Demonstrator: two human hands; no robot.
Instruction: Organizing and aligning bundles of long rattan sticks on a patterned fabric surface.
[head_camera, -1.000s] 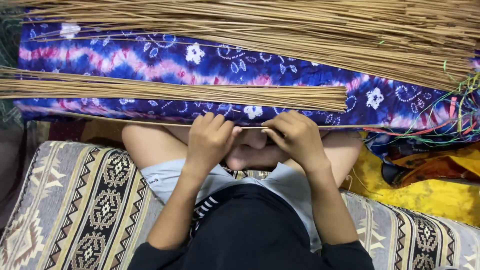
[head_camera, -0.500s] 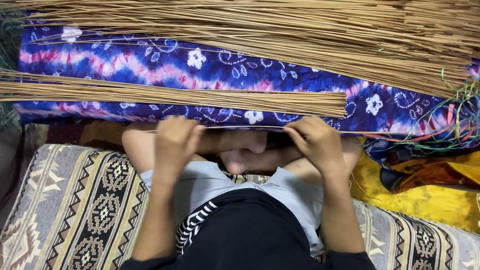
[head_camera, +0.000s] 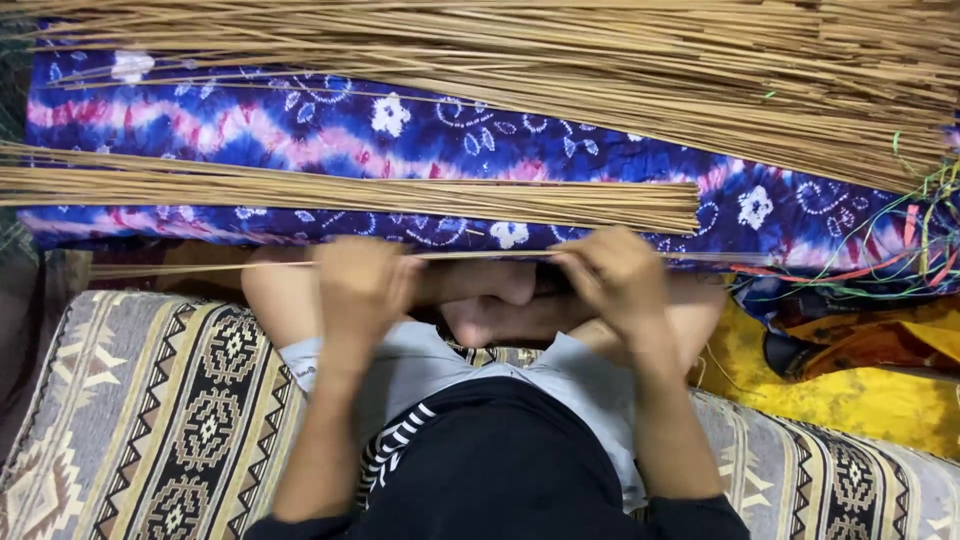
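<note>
The thin stick (head_camera: 480, 256) you are working on runs almost level across the view, its long axis going left to right, one end poking out past your left hand (head_camera: 362, 285) toward the left edge and the other reaching beyond your right hand (head_camera: 615, 280) toward the tangle of coloured threads (head_camera: 900, 250). It lies just in front of your crossed legs, along the near edge of the blue and pink tie-dyed cloth (head_camera: 420, 140). Both of your hands sit on it, well apart from each other, with the stick passing under the curled fingers near the knuckles. Your left hand's fingers are folded down around it, though motion blur hides exactly how the tips pinch. Your right hand's fingers are likewise bent over it, closed on the stick. Just beyond, a flat bundle of sticks (head_camera: 350, 190) lies parallel on the cloth, and a larger heap of sticks (head_camera: 600, 70) spreads along the top. You sit on a patterned woven mat (head_camera: 150, 400).
</note>
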